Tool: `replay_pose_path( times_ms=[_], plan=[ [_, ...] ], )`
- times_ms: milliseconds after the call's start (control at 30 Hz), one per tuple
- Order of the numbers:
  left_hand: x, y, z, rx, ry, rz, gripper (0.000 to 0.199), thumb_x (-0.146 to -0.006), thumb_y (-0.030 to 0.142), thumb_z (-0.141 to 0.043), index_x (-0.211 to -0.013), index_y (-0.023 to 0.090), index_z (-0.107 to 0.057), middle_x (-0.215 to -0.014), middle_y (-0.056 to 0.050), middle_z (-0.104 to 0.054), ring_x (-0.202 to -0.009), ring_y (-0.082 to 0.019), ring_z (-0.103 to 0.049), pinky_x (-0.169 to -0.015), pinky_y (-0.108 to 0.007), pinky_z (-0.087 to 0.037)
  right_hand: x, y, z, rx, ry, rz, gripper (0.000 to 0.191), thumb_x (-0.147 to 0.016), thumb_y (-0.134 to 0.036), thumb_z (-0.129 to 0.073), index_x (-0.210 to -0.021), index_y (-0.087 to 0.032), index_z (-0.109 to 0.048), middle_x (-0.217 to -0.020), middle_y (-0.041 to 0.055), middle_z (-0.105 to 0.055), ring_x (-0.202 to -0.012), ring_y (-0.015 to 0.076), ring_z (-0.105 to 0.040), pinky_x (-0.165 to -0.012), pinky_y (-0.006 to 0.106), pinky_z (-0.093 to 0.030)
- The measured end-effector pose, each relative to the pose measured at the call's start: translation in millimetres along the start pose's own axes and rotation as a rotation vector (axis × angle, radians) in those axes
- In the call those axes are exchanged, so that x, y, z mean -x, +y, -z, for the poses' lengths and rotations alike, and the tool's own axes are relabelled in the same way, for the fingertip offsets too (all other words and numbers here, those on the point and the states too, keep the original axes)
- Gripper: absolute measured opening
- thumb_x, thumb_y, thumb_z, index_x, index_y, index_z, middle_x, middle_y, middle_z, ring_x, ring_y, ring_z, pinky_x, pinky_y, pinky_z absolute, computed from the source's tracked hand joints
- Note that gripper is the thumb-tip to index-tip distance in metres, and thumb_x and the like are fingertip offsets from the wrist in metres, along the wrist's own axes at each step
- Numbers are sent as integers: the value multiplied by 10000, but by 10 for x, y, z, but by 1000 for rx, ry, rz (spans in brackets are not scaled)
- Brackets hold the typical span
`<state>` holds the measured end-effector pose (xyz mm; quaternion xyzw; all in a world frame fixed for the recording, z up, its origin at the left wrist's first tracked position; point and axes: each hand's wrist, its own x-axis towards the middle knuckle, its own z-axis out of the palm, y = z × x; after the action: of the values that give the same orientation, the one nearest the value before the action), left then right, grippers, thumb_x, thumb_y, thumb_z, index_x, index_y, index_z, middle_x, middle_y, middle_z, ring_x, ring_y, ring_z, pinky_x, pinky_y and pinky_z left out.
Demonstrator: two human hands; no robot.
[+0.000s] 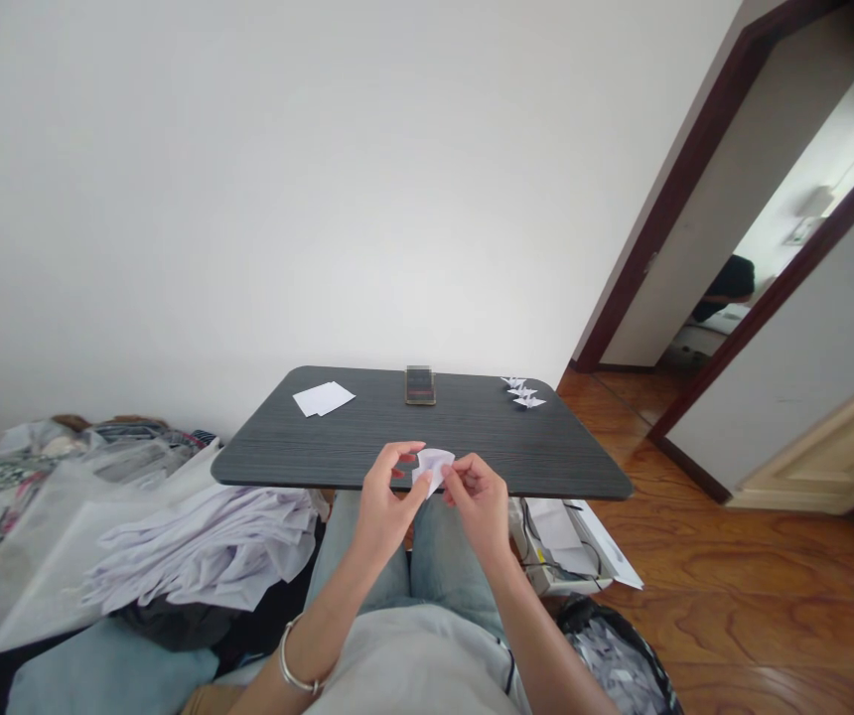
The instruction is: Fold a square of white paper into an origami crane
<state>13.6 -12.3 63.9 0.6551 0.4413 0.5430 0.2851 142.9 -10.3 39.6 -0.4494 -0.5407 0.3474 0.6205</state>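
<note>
A small piece of folded white paper [434, 463] is held up between my two hands, just over the near edge of the dark table [353, 447]. My left hand [391, 497] pinches its lower left side with the thumb, the forefinger raised along the top. On the other side, my right hand [478, 497] grips the paper's right edge between thumb and forefinger, its other fingers curled in. The paper's exact folds are too small to make out.
White paper sheets [323, 398] lie at the table's back left. A phone [420, 386] rests at the back middle, and several folded paper cranes [525, 394] stand at the back right. Piled clothes [211, 541] are left of my legs; a box [565, 551] and a black bag [617, 660] are right.
</note>
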Motion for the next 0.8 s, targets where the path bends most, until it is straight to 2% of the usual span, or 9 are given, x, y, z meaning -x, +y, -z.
replay_pose_path(
  times_ms=[133,300,400,533,667,800],
  plan=[
    [-7,-45,-18,27,-29,41,261,-762,168,-522,-1019,186,-568,-1077,-73,-587,-972,-192,-559,-755,-283,-456,6,36,-6,71,32,32,185,-780,-319,-560,-662,-179,-527,-519,-33,-529,-452,113,-504,-443,211,-406],
    [-20,-120,-57,155,-104,153,294,-789,209,-491,-1069,148,-556,-1062,-95,-627,-896,-198,-619,-777,-308,-481,15,18,-17,123,32,59,179,-785,-309,-546,-661,-181,-529,-549,-22,-556,-484,121,-536,-476,220,-425],
    [-41,-128,-56,163,-125,141,269,-808,241,-476,-1027,142,-597,-1051,-96,-642,-908,-203,-619,-782,-298,-481,7,19,-13,159,34,68,162,-773,-304,-545,-668,-182,-535,-544,-24,-560,-475,119,-528,-467,215,-411],
    [-50,-113,-36,62,-80,48,243,-816,227,-472,-981,156,-635,-1065,-85,-643,-997,-199,-579,-854,-286,-444,-9,23,-6,270,20,109,133,-744,-283,-555,-657,-182,-546,-525,-33,-551,-458,110,-494,-448,201,-378],
    [-29,-102,-26,-114,-71,52,259,-835,265,-446,-968,167,-645,-989,-82,-670,-891,-197,-611,-746,-270,-471,-15,-7,-6,350,4,138,100,-743,-262,-545,-688,-180,-561,-557,-26,-560,-489,114,-496,-460,199,-378],
    [-17,-71,-21,-344,-70,68,257,-829,297,-453,-914,182,-667,-903,-70,-690,-818,-203,-618,-716,-273,-448,-18,-45,-6,388,10,136,86,-754,-248,-533,-749,-177,-580,-609,-11,-573,-538,130,-521,-486,207,-400]
  ],
)
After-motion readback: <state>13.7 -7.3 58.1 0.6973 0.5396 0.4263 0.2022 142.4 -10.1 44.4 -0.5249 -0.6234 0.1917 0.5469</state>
